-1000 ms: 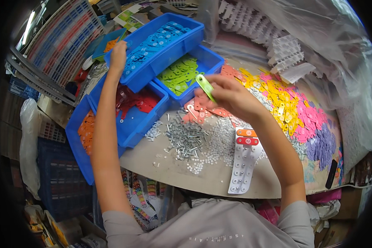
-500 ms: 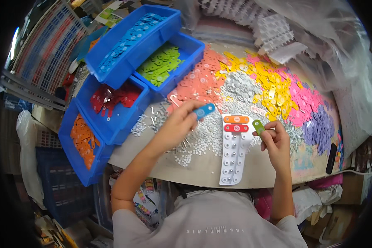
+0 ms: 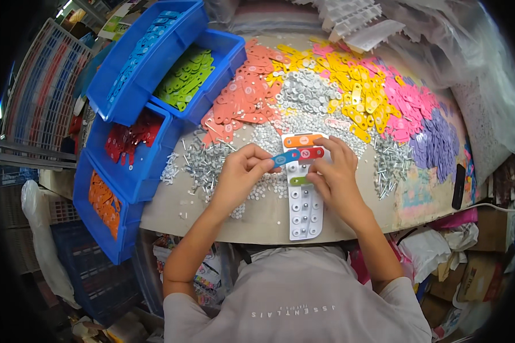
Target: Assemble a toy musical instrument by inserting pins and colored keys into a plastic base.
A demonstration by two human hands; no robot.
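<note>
A flat blue strip with holes [image 3: 286, 158] is pinched in my left hand [image 3: 241, 176], its right end over the white pegged holder [image 3: 296, 226]. Across the holder's upper part lie an orange strip [image 3: 301, 140] and a red strip [image 3: 311, 153]. Lower down, a green strip [image 3: 297, 180] lies crosswise, its right end hidden by the fingers of my right hand [image 3: 343, 180]. That hand's fingers are bent over the holder's right side, with the thumb by the green strip. Below are bare rows of round white washers and metal pegs.
Blue bins [image 3: 180, 123] at left hold blue, green, red and orange strips. Piles of coral strips [image 3: 240, 94], grey washers [image 3: 306, 91], yellow strips [image 3: 357, 97], pink strips [image 3: 409, 103] and purple strips [image 3: 438, 137] cover the table's far side. Metal rivets [image 3: 392, 163] lie right of the holder.
My right hand has moved left onto the holder, bringing the green strip onto it. The blue strip in my left hand now overlaps the holder. The whole view has shifted.
</note>
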